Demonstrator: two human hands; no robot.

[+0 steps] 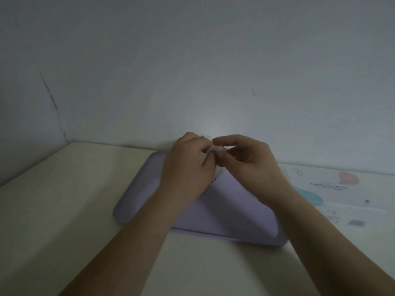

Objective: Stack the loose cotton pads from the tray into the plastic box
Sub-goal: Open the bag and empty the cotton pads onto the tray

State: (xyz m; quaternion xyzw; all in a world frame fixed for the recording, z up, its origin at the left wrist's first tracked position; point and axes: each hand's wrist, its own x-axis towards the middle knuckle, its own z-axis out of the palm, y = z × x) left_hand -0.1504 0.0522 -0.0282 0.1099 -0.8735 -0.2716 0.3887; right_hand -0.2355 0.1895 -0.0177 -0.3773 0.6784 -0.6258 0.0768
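You are holding your left hand (188, 167) and right hand (250, 163) together above the far end of the lilac tray (224, 210). The fingers of both hands are curling in and pinching a small white cotton pad (217, 149) between them. The tray is lying on the tabletop (64, 210) below your fingers, and a printed packet (342, 189) is lying to their right.

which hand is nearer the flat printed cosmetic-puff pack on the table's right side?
Right. The right hand is left of the printed cosmetic-puff pack; the left hand sits further left, beyond it. Both pinch a white cotton pad.
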